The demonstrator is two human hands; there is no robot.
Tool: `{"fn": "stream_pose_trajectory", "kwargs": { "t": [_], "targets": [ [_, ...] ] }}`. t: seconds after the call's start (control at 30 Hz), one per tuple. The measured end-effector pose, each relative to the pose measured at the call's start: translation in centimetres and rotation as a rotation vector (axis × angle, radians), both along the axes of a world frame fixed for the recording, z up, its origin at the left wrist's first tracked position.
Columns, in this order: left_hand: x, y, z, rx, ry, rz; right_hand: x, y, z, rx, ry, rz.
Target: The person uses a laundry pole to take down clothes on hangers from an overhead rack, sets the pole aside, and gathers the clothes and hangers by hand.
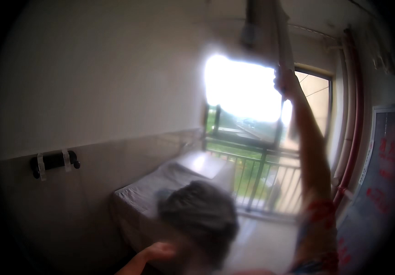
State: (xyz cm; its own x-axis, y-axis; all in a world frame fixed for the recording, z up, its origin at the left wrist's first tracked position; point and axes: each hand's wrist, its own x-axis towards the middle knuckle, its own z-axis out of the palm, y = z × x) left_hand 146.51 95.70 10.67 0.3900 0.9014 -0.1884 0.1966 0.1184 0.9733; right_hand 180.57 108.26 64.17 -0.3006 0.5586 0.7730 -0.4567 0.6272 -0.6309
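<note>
My right hand [289, 85] is raised high in front of the window, its fingers closed at the lower part of a long pale hanging cloth [282, 39]. A dark, narrow thing [248, 36] hangs just left of that cloth, too blurred to name. Low in the view, my left hand [160, 251] is closed at the lower left edge of a dark grey bundle [199, 211]. The bundle looks like crumpled cloth and is smeared by motion. Its underside and the left fingertips are hard to make out.
Behind the bundle stands a large box-shaped object under a pale cover [138, 195]. A window with a railing [257, 178] lies ahead. Red pipe [357, 105] runs down the right side, beside a panel with red writing [385, 169]. A black fixture [54, 161] is on the left wall.
</note>
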Motion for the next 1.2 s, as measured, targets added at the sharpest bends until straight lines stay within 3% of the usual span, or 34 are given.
{"fn": "stream_pose_trajectory", "kwargs": {
  "t": [0.17, 0.27, 0.47, 0.5, 0.6, 0.63, 0.7, 0.73, 0.8, 0.9, 0.93, 1.07, 1.17, 1.2],
  "targets": [
    [-1.9, 0.6, -0.7, -0.012, 0.022, -0.038, -2.1, -1.0, -1.1, 0.016, 0.034, -0.106],
    [-2.4, 1.0, -1.3, -0.025, 0.005, -0.050, -2.3, 0.1, -5.5, 0.112, -0.018, -0.511],
    [-3.6, 3.0, 2.1, -0.085, -0.052, -0.088, 1.4, 1.4, -9.9, -0.119, -0.041, -0.504],
    [-4.0, 3.8, 2.8, -0.039, -0.050, -0.087, 1.4, 0.4, -10.1, -0.166, -0.004, -0.437],
    [-4.3, 5.5, 7.1, 0.073, -0.029, -0.056, 3.1, -1.4, -11.6, -0.171, 0.004, -0.542],
    [-4.9, 5.6, 8.0, 0.158, -0.254, -0.110, 4.0, -1.4, -12.9, -0.192, -0.011, -0.569],
    [-5.0, 6.4, 10.8, 0.222, -0.287, -0.066, 5.7, -0.3, -19.9, -0.172, -0.057, -0.764],
    [-4.3, 7.5, 12.7, 0.210, -0.092, 0.023, 6.6, -0.5, -23.6, -0.179, -0.085, -0.828],
    [-2.7, 6.7, 17.2, 0.306, 0.019, 0.119, 8.4, -1.9, -30.6, -0.227, -0.119, -0.902],
    [0.1, 9.2, 21.5, 0.518, -0.146, 0.212, 11.2, -4.6, -38.7, -0.260, -0.182, -0.986],
    [2.1, 9.3, 24.0, 0.639, -0.033, 0.197, 11.9, -5.4, -40.6, -0.270, -0.219, -1.012],
    [13.3, 8.6, 31.0, 0.714, -0.032, -0.108, 13.3, -9.6, -45.4, -0.465, -0.373, -1.056],
    [21.1, 10.7, 30.2, 0.619, 0.274, -0.437, 13.7, -11.7, -47.2, -0.710, -0.381, -1.070],
    [22.6, 9.9, 30.0, 0.585, 0.371, -0.461, 14.6, -11.9, -48.5, -0.642, -0.467, -1.090]
  ]
}}
